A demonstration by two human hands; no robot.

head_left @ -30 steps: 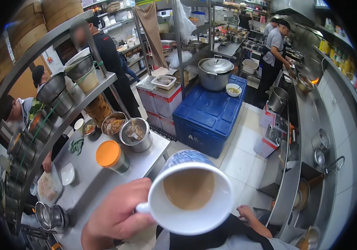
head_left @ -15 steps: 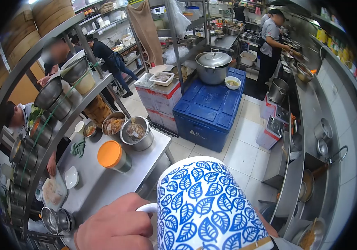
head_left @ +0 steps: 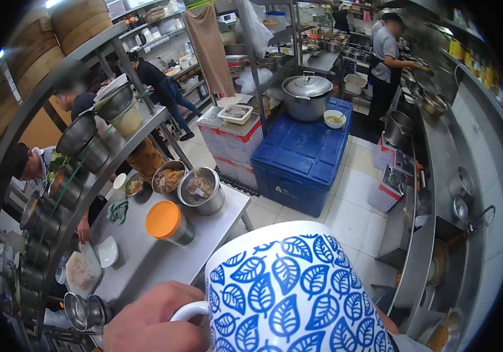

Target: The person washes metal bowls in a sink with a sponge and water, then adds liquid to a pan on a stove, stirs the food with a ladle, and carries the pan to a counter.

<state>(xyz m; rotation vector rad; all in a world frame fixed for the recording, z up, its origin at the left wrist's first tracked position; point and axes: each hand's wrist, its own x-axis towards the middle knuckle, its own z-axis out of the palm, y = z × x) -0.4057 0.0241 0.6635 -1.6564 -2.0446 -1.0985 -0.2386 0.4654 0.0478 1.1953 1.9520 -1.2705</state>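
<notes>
A white mug point(head_left: 292, 293) with a blue leaf pattern fills the lower middle of the head view, close to the camera. My left hand point(head_left: 152, 320) is closed around the mug's white handle, at its left side. Behind the mug's lower right edge, a small strip of my right hand point(head_left: 386, 321) shows beside a light sleeve. Its fingers are hidden, so whether they touch the mug cannot be seen. The inside of the mug is out of sight.
A steel table point(head_left: 140, 270) on the left holds an orange-lidded tub point(head_left: 163, 219), a steel pot point(head_left: 201, 190) and bowls. A blue cooler box point(head_left: 298, 164) carries a lidded pot point(head_left: 307, 97). Several people work around the kitchen. A sink counter point(head_left: 407, 276) runs along the right.
The mug has turned slightly and looks larger, with its handle farther left. My left hand has shifted a little left and down with it. The surroundings have shifted slightly right in view.
</notes>
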